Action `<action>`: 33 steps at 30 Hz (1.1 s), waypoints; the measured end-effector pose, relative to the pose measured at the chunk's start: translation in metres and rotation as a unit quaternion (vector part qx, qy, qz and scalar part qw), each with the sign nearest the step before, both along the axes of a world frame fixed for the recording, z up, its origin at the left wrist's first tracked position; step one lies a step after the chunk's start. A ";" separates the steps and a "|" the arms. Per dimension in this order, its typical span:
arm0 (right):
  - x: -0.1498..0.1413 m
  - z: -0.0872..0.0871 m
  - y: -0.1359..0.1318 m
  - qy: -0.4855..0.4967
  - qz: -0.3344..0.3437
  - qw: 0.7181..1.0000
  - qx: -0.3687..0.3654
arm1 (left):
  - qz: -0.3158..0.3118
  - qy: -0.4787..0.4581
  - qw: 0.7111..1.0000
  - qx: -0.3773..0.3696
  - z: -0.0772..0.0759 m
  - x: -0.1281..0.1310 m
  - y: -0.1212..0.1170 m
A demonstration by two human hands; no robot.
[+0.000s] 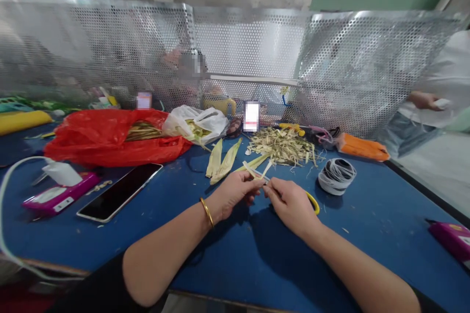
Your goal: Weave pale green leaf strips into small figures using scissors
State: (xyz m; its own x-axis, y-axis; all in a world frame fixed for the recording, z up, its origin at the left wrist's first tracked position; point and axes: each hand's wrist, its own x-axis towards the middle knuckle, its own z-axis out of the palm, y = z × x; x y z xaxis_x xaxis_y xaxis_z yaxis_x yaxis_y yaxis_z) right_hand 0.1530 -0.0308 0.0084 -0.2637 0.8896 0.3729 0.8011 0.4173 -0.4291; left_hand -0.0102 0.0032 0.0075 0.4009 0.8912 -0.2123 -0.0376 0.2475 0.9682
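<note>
Where the left hand (233, 193) and right hand (293, 203) nearly meet, I see both pinching pale husk strips (250, 170) between them; loose husks (226, 162) lie just beyond the left, a shredded heap (282, 145) beyond the right.

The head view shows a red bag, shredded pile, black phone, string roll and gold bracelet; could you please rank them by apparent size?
Red bag
Shredded pile and black phone: too alike to rank
String roll
Gold bracelet
</note>
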 end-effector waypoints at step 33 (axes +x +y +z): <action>0.000 -0.013 0.014 0.485 -0.034 0.851 -0.197 | -0.078 0.087 0.990 0.074 -0.002 0.006 -0.010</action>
